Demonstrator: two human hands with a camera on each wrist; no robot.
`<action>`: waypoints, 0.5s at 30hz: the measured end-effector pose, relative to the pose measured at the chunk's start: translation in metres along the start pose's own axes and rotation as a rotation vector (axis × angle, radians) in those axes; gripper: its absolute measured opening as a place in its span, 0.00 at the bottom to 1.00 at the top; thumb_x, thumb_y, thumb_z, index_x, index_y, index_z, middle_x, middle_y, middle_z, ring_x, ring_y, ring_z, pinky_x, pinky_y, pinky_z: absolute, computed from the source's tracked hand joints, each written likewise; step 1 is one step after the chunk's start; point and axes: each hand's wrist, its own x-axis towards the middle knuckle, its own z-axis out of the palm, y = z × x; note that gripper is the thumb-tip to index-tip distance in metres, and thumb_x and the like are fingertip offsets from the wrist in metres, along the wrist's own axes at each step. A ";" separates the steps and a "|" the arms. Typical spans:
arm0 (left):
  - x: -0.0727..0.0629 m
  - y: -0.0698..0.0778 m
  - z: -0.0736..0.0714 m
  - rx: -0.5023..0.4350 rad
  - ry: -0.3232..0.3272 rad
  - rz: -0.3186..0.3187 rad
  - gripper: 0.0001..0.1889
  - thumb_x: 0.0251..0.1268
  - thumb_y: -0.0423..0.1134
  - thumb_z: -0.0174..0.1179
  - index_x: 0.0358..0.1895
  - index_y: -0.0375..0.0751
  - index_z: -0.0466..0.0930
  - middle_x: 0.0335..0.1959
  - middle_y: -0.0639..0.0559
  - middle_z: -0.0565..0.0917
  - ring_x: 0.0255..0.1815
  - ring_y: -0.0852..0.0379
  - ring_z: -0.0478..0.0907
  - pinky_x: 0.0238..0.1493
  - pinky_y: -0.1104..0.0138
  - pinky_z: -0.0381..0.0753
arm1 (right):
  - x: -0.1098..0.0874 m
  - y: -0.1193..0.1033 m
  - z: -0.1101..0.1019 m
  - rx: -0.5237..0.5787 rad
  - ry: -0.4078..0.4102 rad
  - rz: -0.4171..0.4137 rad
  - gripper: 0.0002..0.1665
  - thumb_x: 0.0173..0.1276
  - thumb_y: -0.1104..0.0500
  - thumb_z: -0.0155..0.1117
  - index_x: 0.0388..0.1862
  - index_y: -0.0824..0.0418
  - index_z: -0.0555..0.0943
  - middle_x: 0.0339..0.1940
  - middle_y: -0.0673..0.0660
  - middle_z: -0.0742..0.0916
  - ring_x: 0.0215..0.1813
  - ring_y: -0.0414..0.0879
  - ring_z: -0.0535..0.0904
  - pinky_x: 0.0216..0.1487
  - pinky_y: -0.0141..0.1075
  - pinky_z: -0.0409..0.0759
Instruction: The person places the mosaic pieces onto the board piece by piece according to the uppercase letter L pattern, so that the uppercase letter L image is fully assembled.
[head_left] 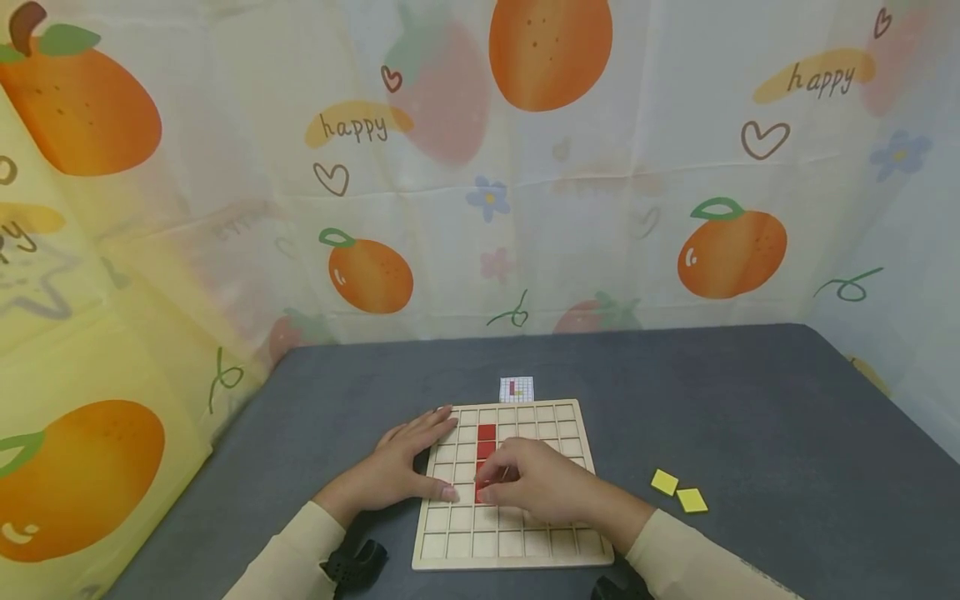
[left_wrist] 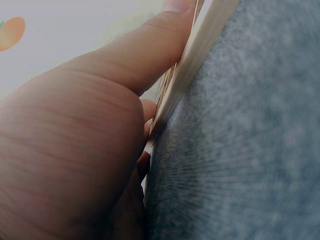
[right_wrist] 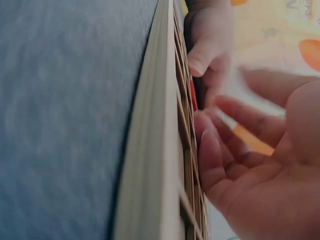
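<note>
A square wooden grid board (head_left: 517,546) lies on the table, with a column of red square tiles (head_left: 487,432) set in its cells. My left hand (head_left: 393,467) rests on the board's left side, fingers stretched along the edge and thumb over the near cells. In the left wrist view, the thumb (left_wrist: 150,50) lies on the board's rim (left_wrist: 200,55). My right hand (head_left: 543,483) is over the board, thumb and index finger pinching at the lowest red tile (head_left: 478,493). That tile is partly hidden by the fingertips. In the right wrist view, these fingers (right_wrist: 212,155) are bent down to the grid.
Two yellow square tiles (head_left: 664,482) lie on the dark grey table (head_left: 750,400) right of the board. A small printed grid card (head_left: 517,389) lies at the board's far edge. A fruit-patterned cloth (head_left: 570,183) hangs behind and at the left.
</note>
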 end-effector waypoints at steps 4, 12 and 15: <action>0.000 -0.001 0.001 -0.007 0.002 -0.005 0.57 0.60 0.64 0.80 0.87 0.45 0.63 0.89 0.50 0.55 0.89 0.41 0.46 0.79 0.33 0.39 | -0.001 0.003 -0.007 0.171 -0.031 0.041 0.19 0.83 0.46 0.68 0.59 0.58 0.89 0.47 0.48 0.89 0.47 0.48 0.84 0.49 0.44 0.83; 0.001 0.000 0.002 -0.006 0.003 -0.009 0.57 0.60 0.64 0.80 0.87 0.44 0.63 0.89 0.49 0.55 0.89 0.41 0.46 0.79 0.32 0.39 | -0.012 0.004 -0.033 0.372 -0.033 0.038 0.30 0.90 0.43 0.54 0.69 0.67 0.80 0.53 0.60 0.87 0.54 0.57 0.86 0.55 0.49 0.84; 0.001 -0.001 0.001 -0.006 0.003 -0.004 0.57 0.60 0.64 0.80 0.88 0.44 0.62 0.90 0.49 0.54 0.89 0.41 0.45 0.79 0.33 0.39 | -0.019 0.006 -0.044 0.439 -0.057 0.037 0.35 0.91 0.41 0.49 0.74 0.70 0.76 0.55 0.61 0.86 0.57 0.58 0.84 0.57 0.47 0.83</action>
